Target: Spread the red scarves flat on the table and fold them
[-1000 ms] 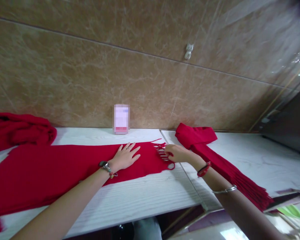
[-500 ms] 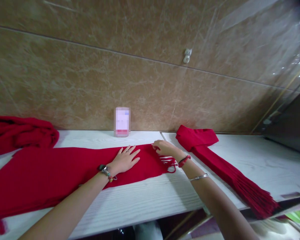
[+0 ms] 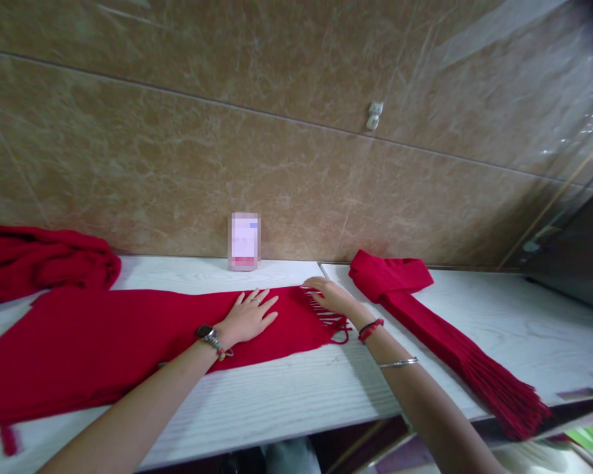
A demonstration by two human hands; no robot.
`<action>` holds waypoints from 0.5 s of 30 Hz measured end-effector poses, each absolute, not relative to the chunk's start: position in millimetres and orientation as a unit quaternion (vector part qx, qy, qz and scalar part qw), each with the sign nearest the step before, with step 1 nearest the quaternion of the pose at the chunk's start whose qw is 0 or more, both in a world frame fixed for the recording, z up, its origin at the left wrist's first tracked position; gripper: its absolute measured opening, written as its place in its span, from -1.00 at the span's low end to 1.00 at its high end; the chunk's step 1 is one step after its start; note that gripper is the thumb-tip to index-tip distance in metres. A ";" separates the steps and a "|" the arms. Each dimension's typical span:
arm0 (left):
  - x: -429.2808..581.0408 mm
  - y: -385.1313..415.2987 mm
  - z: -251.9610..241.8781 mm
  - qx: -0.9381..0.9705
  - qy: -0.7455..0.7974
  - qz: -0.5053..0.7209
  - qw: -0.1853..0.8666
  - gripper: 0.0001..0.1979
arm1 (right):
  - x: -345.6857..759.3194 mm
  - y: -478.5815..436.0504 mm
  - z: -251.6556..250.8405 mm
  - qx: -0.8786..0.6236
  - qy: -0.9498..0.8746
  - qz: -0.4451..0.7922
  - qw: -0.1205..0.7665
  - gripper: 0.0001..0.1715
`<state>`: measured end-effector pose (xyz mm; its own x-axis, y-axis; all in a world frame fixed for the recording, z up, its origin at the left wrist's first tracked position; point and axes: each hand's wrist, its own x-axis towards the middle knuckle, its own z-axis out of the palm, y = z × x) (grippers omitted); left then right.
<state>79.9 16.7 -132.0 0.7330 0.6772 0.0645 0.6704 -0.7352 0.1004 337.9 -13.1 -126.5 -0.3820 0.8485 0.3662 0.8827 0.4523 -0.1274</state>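
A long red scarf [image 3: 103, 342] lies spread across the white tabletop [image 3: 286, 401], its fringe at the right end, where some strands curl loosely. My left hand [image 3: 250, 319] rests flat on the cloth with its fingers spread, a ring on one finger. Over the upper corner of the fringed end is my right hand [image 3: 329, 294], fingers extended and loosely apart, touching the cloth edge. Just right of it, a second red scarf [image 3: 425, 322] is folded at the top, its fringed end hanging over the table's front edge.
Bunched red cloth [image 3: 44, 263] lies at the far left. A phone [image 3: 244, 241] with a blurred screen leans on the brown marbled wall [image 3: 178, 158]. A small white figure [image 3: 374, 115] is fixed to the wall. A dark object [image 3: 573, 257] stands at the right.
The fingers of my right hand have opened out from a pinch at the scarf's corner. The fringe strands beneath lie straighter and more spread. My left hand stays in place.
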 end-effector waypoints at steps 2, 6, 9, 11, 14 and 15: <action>79.2 15.2 -130.8 0.929 0.364 0.045 0.036 -0.51 | 332.9 -10.8 -128.8 -0.521 -0.837 -0.030 0.163 -0.58; 78.0 12.4 -128.2 0.930 0.364 0.035 0.036 -0.51 | 347.8 -13.6 -129.7 -0.591 -0.797 -0.068 0.101 -0.61; 77.9 11.6 -127.4 0.930 0.363 0.036 0.035 -0.51 | 355.8 -16.0 -128.2 -0.610 -0.777 -0.109 0.109 -0.63; 78.1 11.6 -127.2 0.930 0.363 0.037 0.035 -0.52 | 350.5 -15.8 -127.1 -0.595 -0.780 -0.121 0.153 -0.61; 78.4 12.1 -127.7 0.930 0.363 0.035 0.035 -0.51 | 334.4 -13.7 -126.6 -0.583 -0.793 -0.101 0.146 -0.62; 78.5 12.4 -128.0 0.931 0.363 0.037 0.034 -0.51 | 330.4 -13.3 -126.6 -0.598 -0.787 -0.094 0.119 -0.65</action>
<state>78.5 12.4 -128.0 0.7341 0.6777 0.0435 0.6726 -0.7344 0.0906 330.4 -13.3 -126.6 -0.2577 0.9186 0.2996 0.9634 0.2680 0.0070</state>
